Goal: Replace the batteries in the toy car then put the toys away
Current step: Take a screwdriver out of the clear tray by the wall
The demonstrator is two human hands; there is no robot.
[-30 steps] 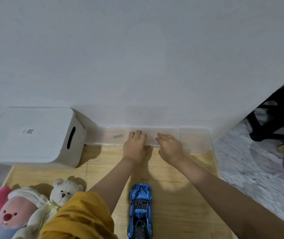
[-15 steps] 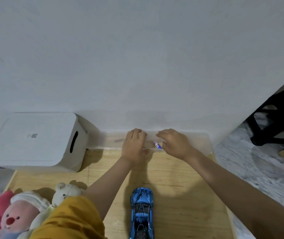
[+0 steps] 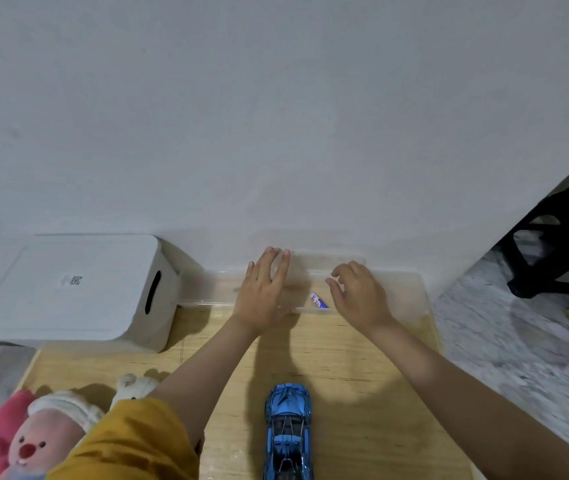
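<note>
Just right of frame centre, the right hand hovers with fingers loosely curled, holding nothing, beside a battery in the clear box. The left hand lies spread flat on that box. Fetching fresh batteries seems underway; next, pinch the battery. Both arms reach forward over the counter; the toy car waits at lower centre.

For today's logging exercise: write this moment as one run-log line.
left hand: flat on clear box | right hand: curled over battery, grip unclear | toy car: untouched
</note>
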